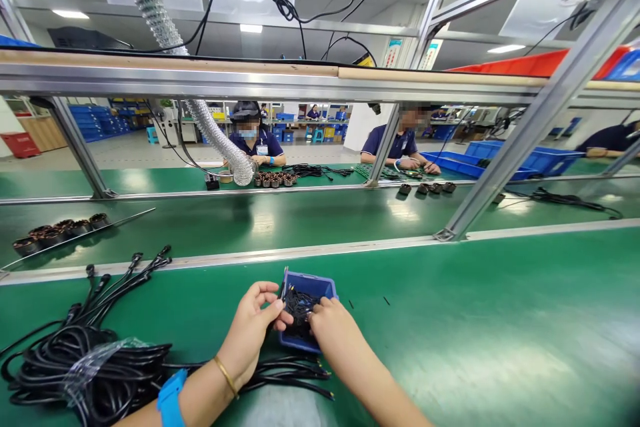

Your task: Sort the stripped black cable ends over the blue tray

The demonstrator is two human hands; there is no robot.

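Observation:
A small blue bin holding many thin black pieces stands on the green table. At its left edge my left hand is closed in a pinch on the end of a black cable, beside the bin's wall. My right hand reaches over the right side of the bin, its fingers bent down among the black pieces; what they hold, if anything, is hidden. Cable ends with bare tips lie under and between my forearms. A blue band and a gold bracelet are on my left wrist.
A large coil of black cables lies at the left, with connectors behind it. Two small black bits lie right of the bin. Metal frame posts cross ahead. Round copper parts sit at the far left. People work across the table.

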